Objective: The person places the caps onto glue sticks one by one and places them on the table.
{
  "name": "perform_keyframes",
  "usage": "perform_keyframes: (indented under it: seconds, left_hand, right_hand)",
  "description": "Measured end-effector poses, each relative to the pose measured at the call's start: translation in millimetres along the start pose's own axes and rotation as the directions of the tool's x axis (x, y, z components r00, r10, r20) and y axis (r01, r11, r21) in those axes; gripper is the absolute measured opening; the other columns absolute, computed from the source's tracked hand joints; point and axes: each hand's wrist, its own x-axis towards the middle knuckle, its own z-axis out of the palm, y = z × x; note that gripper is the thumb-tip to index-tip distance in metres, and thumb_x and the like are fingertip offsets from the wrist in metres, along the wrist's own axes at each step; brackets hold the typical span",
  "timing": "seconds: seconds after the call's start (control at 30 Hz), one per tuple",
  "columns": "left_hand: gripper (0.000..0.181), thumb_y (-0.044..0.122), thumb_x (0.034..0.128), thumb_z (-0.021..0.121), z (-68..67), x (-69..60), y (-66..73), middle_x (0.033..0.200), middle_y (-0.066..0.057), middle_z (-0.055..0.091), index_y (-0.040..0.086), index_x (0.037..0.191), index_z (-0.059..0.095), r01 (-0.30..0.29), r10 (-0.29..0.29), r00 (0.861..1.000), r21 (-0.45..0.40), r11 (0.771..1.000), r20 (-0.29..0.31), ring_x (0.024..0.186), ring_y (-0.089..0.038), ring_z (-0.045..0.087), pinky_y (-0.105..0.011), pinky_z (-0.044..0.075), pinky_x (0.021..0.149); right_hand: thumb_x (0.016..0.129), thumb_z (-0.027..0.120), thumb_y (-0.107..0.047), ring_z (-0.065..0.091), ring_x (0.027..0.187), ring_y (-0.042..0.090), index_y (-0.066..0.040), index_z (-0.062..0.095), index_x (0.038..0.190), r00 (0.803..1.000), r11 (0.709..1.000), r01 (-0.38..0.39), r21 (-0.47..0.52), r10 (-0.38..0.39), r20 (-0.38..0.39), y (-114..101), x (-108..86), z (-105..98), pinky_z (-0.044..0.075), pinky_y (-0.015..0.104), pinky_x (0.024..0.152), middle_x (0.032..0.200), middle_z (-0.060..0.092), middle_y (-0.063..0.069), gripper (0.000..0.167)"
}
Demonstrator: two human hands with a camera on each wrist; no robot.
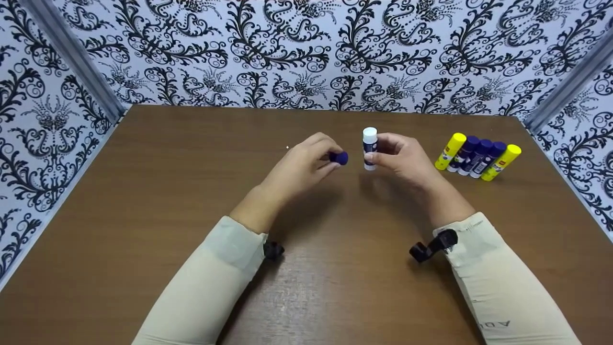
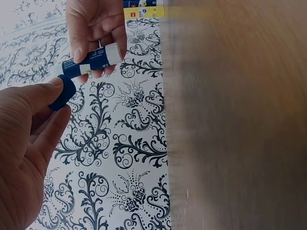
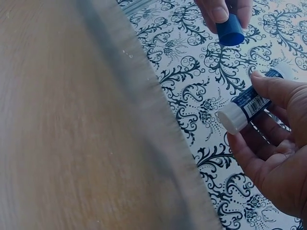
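My left hand (image 1: 306, 160) pinches a dark blue glue stick cap (image 1: 341, 158) between thumb and fingers. To its right, my right hand (image 1: 407, 155) grips an uncapped glue stick (image 1: 369, 148), held upright above the table with its white top up. Cap and glue stick are apart, a small gap between them. The right wrist view shows the stick's white base (image 3: 233, 119) and a barcode on its blue label. In that view the cap (image 3: 230, 31) hangs from the left hand's fingertips, its wide end facing the camera.
Right of my right hand, a row of capped glue sticks rests on the brown table (image 1: 191, 191): a yellow one (image 1: 450, 151) at each end, dark blue ones (image 1: 474, 156) between. Patterned black-and-white walls (image 1: 287, 57) border the table at the back and sides.
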Motion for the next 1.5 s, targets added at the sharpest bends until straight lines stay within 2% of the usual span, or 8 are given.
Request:
perform_keyframes:
  seconds: [0.43,0.67,0.93,1.3,1.5]
  left_hand:
    - [0.022,0.009,0.0989,0.07,-2.0,2.3,0.4,0.121,-0.013,0.065,-0.002,0.118,0.069,-0.019,0.018,0.999,-0.023,1.0,-0.036,0.115,-0.022,0.068,-0.017,0.055,0.101]
    - [0.023,0.008,0.0973,0.072,-2.2,3.1,1.5,0.119,-0.015,0.066,-0.003,0.117,0.069,-0.036,0.031,0.997,-0.065,0.997,-0.072,0.113,-0.024,0.068,-0.018,0.056,0.1]
    - [0.023,0.007,0.095,0.074,0.7,1.6,0.4,0.118,-0.014,0.066,-0.003,0.115,0.07,-0.055,0.041,0.992,-0.117,0.992,-0.118,0.111,-0.022,0.069,-0.019,0.057,0.099]
    - [0.021,0.003,0.0928,0.076,3.3,-1.0,1.2,0.116,-0.015,0.068,-0.004,0.112,0.071,-0.077,0.042,0.985,-0.21,0.975,-0.167,0.109,-0.023,0.069,-0.02,0.058,0.098]
    - [0.021,0.006,0.0924,0.077,1.8,0.7,1.9,0.113,-0.014,0.069,-0.002,0.111,0.073,-0.082,0.049,0.985,-0.201,0.976,-0.163,0.108,-0.021,0.069,-0.021,0.058,0.097]
  right_hand:
    - [0.094,0.078,-0.016,0.065,0.099,0.017,0.0,0.064,0.133,1.0,1.0,0.013,-0.026,-0.013,0.006,-15,-6.2,-8,0.058,0.02,0.09,0.11,0.071,-0.001,0.045]
    - [0.093,0.079,-0.013,0.066,0.096,0.014,-0.001,0.061,0.125,1.0,1.0,0.014,-0.007,-0.014,0.01,-18,-7.8,-10,0.059,0.02,0.089,0.106,0.069,-0.003,0.039]
    - [0.093,0.079,-0.01,0.066,0.095,0.016,-0.001,0.063,0.125,0.999,0.999,0.033,0.04,-0.034,0.03,-16,-10.6,-8,0.06,0.023,0.087,0.108,0.07,0.001,0.037]
    - [0.092,0.08,-0.01,0.066,0.094,0.016,0.0,0.064,0.125,0.998,0.999,0.044,0.001,-0.044,0.034,-16,-14.5,-6,0.06,0.023,0.083,0.107,0.071,0.001,0.038]
    - [0.092,0.079,-0.011,0.066,0.093,0.016,0.0,0.065,0.125,0.998,0.998,0.055,-0.015,-0.055,0.037,-19,-15.3,-8,0.06,0.023,0.082,0.107,0.072,0.001,0.037]
